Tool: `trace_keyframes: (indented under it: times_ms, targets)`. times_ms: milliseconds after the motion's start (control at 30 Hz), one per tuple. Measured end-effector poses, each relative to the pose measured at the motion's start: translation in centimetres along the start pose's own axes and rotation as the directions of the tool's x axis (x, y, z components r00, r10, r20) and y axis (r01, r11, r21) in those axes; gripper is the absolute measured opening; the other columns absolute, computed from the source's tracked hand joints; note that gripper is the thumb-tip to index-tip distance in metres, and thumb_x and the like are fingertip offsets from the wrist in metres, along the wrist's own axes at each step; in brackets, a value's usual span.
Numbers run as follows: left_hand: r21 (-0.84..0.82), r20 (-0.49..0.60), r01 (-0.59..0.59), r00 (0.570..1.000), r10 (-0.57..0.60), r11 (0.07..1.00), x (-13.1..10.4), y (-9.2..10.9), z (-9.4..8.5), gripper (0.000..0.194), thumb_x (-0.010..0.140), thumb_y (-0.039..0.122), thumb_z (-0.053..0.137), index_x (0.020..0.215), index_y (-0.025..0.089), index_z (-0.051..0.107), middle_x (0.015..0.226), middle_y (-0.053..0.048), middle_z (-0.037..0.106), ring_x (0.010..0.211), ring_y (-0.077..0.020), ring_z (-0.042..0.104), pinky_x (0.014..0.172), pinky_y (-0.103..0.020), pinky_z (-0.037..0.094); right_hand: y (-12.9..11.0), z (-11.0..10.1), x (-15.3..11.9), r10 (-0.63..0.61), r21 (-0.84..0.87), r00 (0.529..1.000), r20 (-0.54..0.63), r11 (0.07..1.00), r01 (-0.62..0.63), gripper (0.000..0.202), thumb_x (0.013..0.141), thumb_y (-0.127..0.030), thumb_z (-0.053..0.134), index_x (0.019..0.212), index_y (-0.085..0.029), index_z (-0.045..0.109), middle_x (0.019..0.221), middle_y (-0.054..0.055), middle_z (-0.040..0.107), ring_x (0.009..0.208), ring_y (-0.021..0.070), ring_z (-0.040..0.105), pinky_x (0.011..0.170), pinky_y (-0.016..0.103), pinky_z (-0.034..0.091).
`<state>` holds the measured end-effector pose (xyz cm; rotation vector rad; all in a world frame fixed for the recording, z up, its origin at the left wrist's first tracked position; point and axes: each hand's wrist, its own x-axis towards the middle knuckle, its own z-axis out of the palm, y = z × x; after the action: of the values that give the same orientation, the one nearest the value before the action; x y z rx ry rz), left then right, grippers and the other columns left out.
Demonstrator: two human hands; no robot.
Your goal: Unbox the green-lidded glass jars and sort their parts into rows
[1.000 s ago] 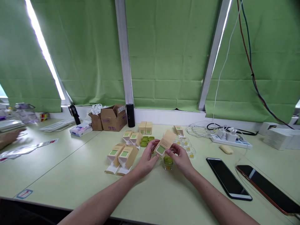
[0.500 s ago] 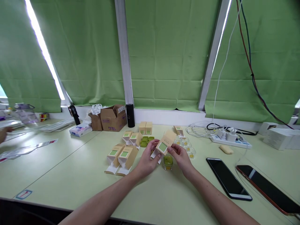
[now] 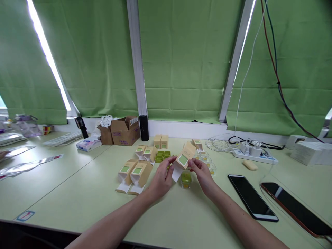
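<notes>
Between my hands, above the table, is a small tan cardboard box [image 3: 184, 158] with a green square on its face and a white flap hanging open at the lower end. My left hand [image 3: 164, 175] grips its left side, and my right hand [image 3: 200, 172] pinches its right side. Just below the box, a small clear jar with a green lid [image 3: 186, 180] stands on the table. Behind my left hand sit several green lids [image 3: 162, 155]. Clear jars with yellow inside [image 3: 206, 160] are grouped behind my right hand, partly hidden by it.
Two open-flapped boxes [image 3: 135, 173] lie left of my hands, with more boxes [image 3: 146, 153] behind them. A carton [image 3: 126, 130] and a black cylinder [image 3: 144, 128] stand at the back. Two phones [image 3: 252, 197] and a power strip [image 3: 255, 156] lie right. Another person's hand [image 3: 3, 154] is at far left.
The held box has turned more upright, and its white flap now hangs lower and more in view. My left fingers have shifted to the box's edge. The other person's hand has moved down and left.
</notes>
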<state>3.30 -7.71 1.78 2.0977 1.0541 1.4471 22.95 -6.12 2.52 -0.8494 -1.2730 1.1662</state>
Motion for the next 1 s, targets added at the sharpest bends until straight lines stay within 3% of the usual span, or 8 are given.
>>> trace_keyframes:
  times_ms: [200, 533, 733, 867, 1000]
  targets:
    - [-0.047, -0.072, 0.036, 0.997, -0.04, 0.998, 0.0, -0.1, 0.2, 0.031, 0.104, 0.035, 0.05, 0.128, 0.021, 0.063, 0.125, -0.013, 0.07, 0.118, -0.0279, 0.065, 0.106, -0.045, 0.049, 0.1, 0.0, 0.0, -0.02, -0.054, 1.0, 0.01, 0.998, 0.02, 0.06, 0.068, -0.078, 0.078, 0.082, -0.02, 0.072, 0.083, 0.008, 0.077, 0.086, 0.0266, 0.071, 0.078, 0.035, 0.056]
    - [-0.192, -0.103, 0.067, 0.991, -0.088, 0.979, 0.6, 0.8, 0.4, 0.02, 0.093, 0.031, 0.067, 0.111, 0.023, 0.064, 0.111, -0.008, 0.073, 0.107, -0.0246, 0.069, 0.097, -0.039, 0.054, -0.3, 0.8, -0.1, -0.019, 0.023, 0.996, 0.087, 1.0, 0.017, 0.071, 0.058, -0.08, 0.083, 0.097, -0.022, 0.078, 0.098, 0.013, 0.081, 0.1, 0.0344, 0.074, 0.094, 0.049, 0.058]
    - [-0.274, -0.071, 0.094, 0.991, -0.118, 0.957, 0.6, 1.5, 0.4, 0.046, 0.079, 0.026, 0.082, 0.12, 0.024, 0.059, 0.118, -0.008, 0.071, 0.112, -0.0259, 0.068, 0.099, -0.041, 0.053, -0.1, 0.3, -0.2, 0.002, 0.007, 0.995, 0.103, 1.0, -0.003, 0.07, 0.062, -0.082, 0.079, 0.092, -0.019, 0.081, 0.096, 0.014, 0.081, 0.096, 0.0343, 0.074, 0.091, 0.048, 0.058]
    - [-0.306, 0.01, 0.118, 0.993, -0.121, 0.945, 0.5, 1.8, 0.1, 0.039, 0.088, 0.04, 0.076, 0.118, 0.022, 0.06, 0.116, -0.01, 0.071, 0.108, -0.0257, 0.069, 0.094, -0.038, 0.053, -0.3, 0.3, -0.4, 0.0, -0.006, 0.997, 0.073, 1.0, 0.0, 0.071, 0.061, -0.084, 0.077, 0.089, -0.019, 0.081, 0.092, 0.013, 0.081, 0.091, 0.0333, 0.075, 0.088, 0.047, 0.059]
    - [-0.442, 0.108, 0.183, 0.983, -0.15, 0.878, 0.4, 1.7, -0.2, 0.044, 0.094, 0.054, 0.067, 0.121, 0.02, 0.059, 0.121, -0.013, 0.07, 0.11, -0.0273, 0.068, 0.088, -0.035, 0.054, -0.4, 0.3, -0.4, -0.013, -0.026, 1.0, 0.028, 1.0, 0.014, 0.071, 0.061, -0.085, 0.077, 0.086, -0.02, 0.082, 0.086, 0.012, 0.081, 0.087, 0.0333, 0.075, 0.081, 0.045, 0.061]
